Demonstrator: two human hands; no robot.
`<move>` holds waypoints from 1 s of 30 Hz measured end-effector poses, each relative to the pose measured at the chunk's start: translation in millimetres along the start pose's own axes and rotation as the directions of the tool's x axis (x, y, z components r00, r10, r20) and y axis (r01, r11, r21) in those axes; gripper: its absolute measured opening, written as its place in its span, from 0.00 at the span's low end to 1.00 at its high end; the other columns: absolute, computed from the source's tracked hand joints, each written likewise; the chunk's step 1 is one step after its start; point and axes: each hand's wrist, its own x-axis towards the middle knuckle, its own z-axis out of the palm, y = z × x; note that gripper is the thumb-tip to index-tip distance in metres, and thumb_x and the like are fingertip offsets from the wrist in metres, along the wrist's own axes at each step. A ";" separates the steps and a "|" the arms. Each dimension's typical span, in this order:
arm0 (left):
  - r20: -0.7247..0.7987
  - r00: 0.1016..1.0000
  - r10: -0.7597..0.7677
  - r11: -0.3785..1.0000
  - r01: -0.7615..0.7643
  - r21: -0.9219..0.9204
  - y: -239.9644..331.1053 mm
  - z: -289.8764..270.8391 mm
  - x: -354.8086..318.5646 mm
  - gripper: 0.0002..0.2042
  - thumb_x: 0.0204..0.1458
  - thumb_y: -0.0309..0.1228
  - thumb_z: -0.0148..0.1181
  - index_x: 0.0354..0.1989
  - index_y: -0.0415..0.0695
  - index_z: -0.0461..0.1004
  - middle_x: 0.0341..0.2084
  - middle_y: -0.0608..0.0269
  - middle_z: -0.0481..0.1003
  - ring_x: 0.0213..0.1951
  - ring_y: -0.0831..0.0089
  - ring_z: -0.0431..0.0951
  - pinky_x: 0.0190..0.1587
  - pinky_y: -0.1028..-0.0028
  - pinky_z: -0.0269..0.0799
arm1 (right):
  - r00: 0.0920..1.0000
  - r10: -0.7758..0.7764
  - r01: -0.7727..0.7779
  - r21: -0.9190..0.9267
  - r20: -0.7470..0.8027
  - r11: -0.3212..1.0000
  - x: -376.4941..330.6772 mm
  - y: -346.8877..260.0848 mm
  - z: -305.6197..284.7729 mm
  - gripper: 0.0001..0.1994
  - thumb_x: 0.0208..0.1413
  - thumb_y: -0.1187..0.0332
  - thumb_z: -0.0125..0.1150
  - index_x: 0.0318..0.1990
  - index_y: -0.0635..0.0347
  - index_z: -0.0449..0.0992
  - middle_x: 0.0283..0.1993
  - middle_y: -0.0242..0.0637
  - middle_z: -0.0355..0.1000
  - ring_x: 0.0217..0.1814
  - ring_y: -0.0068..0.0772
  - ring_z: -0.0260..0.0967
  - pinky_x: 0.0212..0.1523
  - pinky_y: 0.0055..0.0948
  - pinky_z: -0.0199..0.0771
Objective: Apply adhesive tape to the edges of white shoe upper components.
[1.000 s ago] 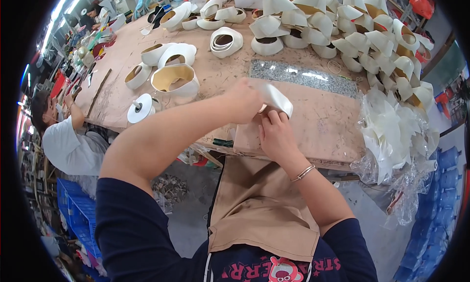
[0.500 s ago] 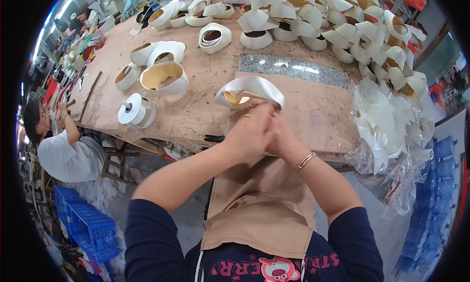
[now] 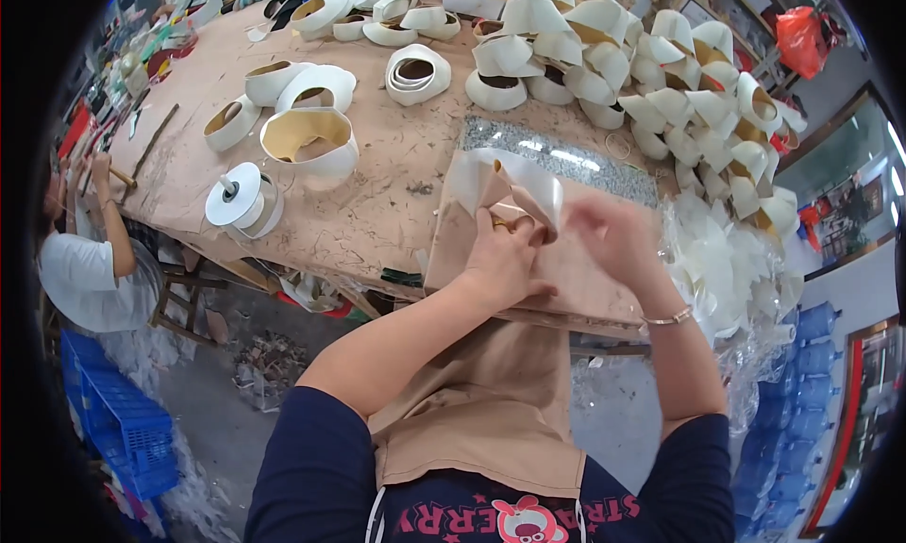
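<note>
A white leather shoe upper [image 3: 541, 189] with a tan lining stands at the near edge of the bench, in front of me. My left hand [image 3: 502, 263] is closed on its near side, a yellow ring on one finger. To the right of the upper, my right hand [image 3: 615, 236] hovers apart from it, its fingers smeared by motion. Whether the right hand has anything in it cannot be made out. Beneath the upper lies a smooth tan board, with a speckled stone slab [image 3: 576, 158] just beyond it.
More white uppers [image 3: 310, 139] stand to the left, and a large pile [image 3: 604, 57] fills the back right. A white spool [image 3: 247, 199] sits near the front edge. Clear plastic wrapping [image 3: 722, 269] hangs at the right. A co-worker [image 3: 80, 260] sits far left near a blue crate [image 3: 118, 416].
My hands were together at the upper; the right has since drawn away to the right. The upper has turned and tilted in my left hand. The whole view has shifted a little.
</note>
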 end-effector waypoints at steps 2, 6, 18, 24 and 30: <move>-0.014 1.000 0.016 0.999 -0.017 -0.033 7.3 -11.3 2.8 0.29 0.46 0.55 0.56 0.51 0.46 0.70 0.47 0.57 0.67 0.50 0.58 0.69 0.58 0.49 0.46 | 0.973 -0.035 0.087 0.225 -0.227 0.970 22.8 40.7 13.6 0.14 0.56 0.66 0.58 0.46 0.65 0.72 0.43 0.36 0.75 0.44 0.24 0.72 0.43 0.25 0.72; -0.394 0.915 -0.080 0.940 -0.062 -0.335 1.2 21.1 -5.2 0.22 0.45 0.47 0.62 0.46 0.48 0.75 0.47 0.56 0.68 0.52 0.57 0.67 0.59 0.51 0.47 | 0.997 0.080 -0.031 0.906 -0.003 0.422 58.1 47.3 66.1 0.15 0.60 0.63 0.54 0.51 0.62 0.70 0.46 0.36 0.72 0.46 0.26 0.69 0.47 0.28 0.71; -0.109 0.757 0.645 0.720 -0.552 0.420 -57.8 -17.0 -20.0 0.03 0.44 0.29 0.52 0.25 0.51 0.73 0.24 0.71 0.69 0.39 0.75 0.72 0.57 0.61 0.53 | 0.748 -0.654 0.572 -0.389 -0.114 0.722 16.6 32.0 43.8 0.23 0.48 0.67 0.62 0.54 0.58 0.66 0.49 0.40 0.68 0.56 0.43 0.62 0.59 0.44 0.57; -0.230 0.829 0.510 0.847 -0.438 0.300 -50.9 -3.8 -23.9 0.10 0.43 0.28 0.53 0.35 0.40 0.74 0.30 0.66 0.70 0.43 0.72 0.71 0.49 0.68 0.62 | 0.983 -0.016 0.070 -0.290 0.183 0.954 36.8 -2.3 34.0 0.15 0.43 0.62 0.66 0.40 0.54 0.76 0.43 0.37 0.73 0.48 0.38 0.69 0.53 0.51 0.52; -0.214 0.909 0.358 0.930 -0.326 0.172 -32.1 -0.6 -38.6 0.17 0.46 0.30 0.55 0.44 0.36 0.72 0.38 0.60 0.70 0.48 0.66 0.68 0.48 0.67 0.63 | 0.968 0.091 -0.021 -0.287 0.233 0.958 45.4 0.5 45.1 0.12 0.48 0.59 0.61 0.37 0.53 0.78 0.37 0.38 0.77 0.43 0.42 0.73 0.51 0.52 0.51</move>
